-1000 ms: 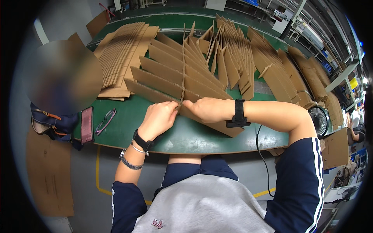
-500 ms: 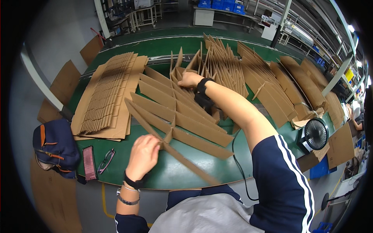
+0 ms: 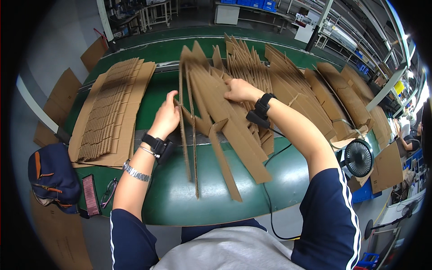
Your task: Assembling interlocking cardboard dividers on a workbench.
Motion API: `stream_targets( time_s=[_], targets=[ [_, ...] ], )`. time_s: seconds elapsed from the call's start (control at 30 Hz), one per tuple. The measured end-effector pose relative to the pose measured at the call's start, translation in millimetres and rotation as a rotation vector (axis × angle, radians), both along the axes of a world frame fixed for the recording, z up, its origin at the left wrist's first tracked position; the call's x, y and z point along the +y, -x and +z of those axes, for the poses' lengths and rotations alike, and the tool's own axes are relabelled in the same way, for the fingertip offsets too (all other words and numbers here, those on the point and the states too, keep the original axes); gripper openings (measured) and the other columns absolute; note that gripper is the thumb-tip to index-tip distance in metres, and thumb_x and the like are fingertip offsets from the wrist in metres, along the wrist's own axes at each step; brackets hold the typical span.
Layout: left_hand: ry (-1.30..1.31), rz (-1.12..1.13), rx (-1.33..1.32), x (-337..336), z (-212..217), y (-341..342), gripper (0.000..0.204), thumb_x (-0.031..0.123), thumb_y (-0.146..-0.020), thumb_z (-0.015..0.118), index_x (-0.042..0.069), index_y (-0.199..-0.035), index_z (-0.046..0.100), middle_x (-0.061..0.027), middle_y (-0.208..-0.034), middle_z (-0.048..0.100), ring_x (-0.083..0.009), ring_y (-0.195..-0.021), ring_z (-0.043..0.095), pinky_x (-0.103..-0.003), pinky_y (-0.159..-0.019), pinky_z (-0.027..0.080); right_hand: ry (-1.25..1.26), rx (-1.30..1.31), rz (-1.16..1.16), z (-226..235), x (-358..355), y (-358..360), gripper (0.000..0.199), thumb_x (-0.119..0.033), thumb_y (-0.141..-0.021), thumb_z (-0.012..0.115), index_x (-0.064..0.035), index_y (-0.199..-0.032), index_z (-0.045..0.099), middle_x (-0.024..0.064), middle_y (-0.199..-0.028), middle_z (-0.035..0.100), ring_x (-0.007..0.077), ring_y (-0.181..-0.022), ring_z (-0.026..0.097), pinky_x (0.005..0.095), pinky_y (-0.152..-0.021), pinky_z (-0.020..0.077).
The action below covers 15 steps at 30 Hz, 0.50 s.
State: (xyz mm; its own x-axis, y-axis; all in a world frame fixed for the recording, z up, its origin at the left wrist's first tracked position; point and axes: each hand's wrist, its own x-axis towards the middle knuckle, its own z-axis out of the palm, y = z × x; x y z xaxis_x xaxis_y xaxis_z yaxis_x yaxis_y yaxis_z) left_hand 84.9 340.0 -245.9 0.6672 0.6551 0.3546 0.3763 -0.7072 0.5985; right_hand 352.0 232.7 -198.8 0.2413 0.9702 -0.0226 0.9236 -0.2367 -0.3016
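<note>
Between my two hands stands a cardboard divider [image 3: 238, 139], slotted strips crossed into a partly folded lattice, upright on the green table. My left hand [image 3: 167, 118] is closed on its left side, where a cross strip meets the outer strip. My right hand [image 3: 241, 91] grips the top edge on the far right side, fingers curled; its fingertips are partly hidden. Right behind that hand, more folded cardboard dividers [image 3: 249, 63] lean in a dense row. Some strips are smeared by motion.
Slotted cardboard strips [image 3: 105, 112] lie on flat sheets at the left. Cardboard bundles [image 3: 344, 101] fill the right side, near a small black fan [image 3: 358, 157]. A phone [image 3: 90, 195], glasses [image 3: 108, 192] and navy bag [image 3: 54, 177] sit front left. A cable [image 3: 268, 198] crosses the front edge.
The divider's spread strips have drawn closer together and swung more upright. My left hand has moved up and away from me; my right hand has shifted right and slightly nearer.
</note>
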Motion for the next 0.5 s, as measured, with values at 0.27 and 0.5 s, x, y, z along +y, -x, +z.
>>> stream_targets(
  time_s=[0.27,0.5],
  targets=[
    [0.69,-0.134,-0.096,-40.0,-33.6,-46.4,0.092,0.042,-0.092,0.06,-0.002,-0.151,0.005,-0.0226,-0.148,0.033,-0.0284,-0.132,0.043,-0.035,-0.101,0.043,0.017,0.846,-0.147,-31.1,6.2,39.5,0.086,-0.042,-0.085,0.068,0.0072,-0.144,0.029,0.024,-0.129,0.056,0.0303,-0.117,0.057,0.0377,-0.094,0.0493],
    [0.929,-0.203,-0.296,-33.8,-22.5,16.2,0.061,0.005,-0.082,0.052,-0.003,-0.139,0.035,-0.0132,-0.135,0.051,-0.0194,-0.124,0.049,-0.031,-0.103,0.04,0.292,0.932,0.083,0.9,-7.3,49.2,0.086,-0.06,-0.09,0.056,-0.0087,-0.152,0.025,0.0135,-0.149,0.038,0.0282,-0.137,0.034,0.0488,-0.106,0.0351]
  ],
)
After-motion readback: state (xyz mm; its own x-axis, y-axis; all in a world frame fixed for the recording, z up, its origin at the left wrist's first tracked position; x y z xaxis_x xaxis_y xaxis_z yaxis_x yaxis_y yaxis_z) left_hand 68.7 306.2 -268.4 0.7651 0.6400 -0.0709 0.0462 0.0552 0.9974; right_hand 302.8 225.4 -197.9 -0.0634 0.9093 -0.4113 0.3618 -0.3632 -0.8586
